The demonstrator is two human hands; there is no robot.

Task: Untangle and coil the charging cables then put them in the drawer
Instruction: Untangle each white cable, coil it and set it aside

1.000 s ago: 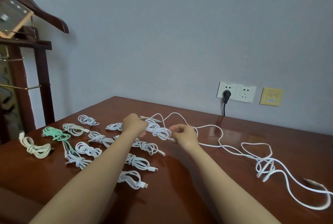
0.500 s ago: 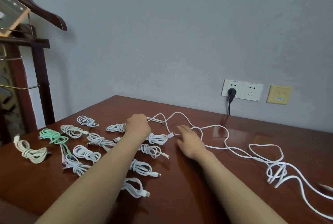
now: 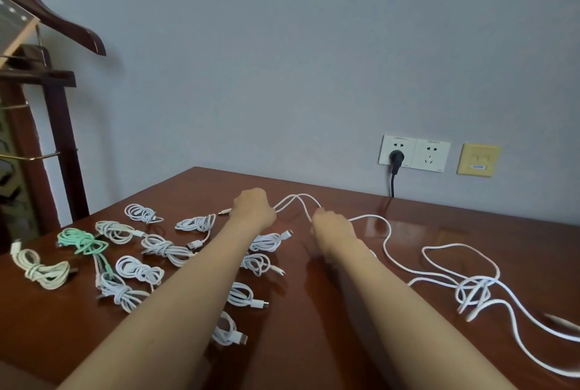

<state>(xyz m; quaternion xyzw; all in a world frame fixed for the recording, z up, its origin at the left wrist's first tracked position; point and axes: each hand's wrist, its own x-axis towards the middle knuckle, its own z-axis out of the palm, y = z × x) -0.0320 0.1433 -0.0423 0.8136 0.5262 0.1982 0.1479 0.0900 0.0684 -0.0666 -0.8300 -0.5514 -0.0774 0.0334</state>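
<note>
Left grip [image 3: 254,211]: fist curled round looped strands of the loose white cable [image 3: 472,291], above the bench [image 3: 314,342].
Right grip [image 3: 332,226]: fingers pinch the same cable, near the left.
Cable: arches between both grips, then trails right into a tangle.
Coiled cables [image 3: 166,248]: on the bench, left.
</note>
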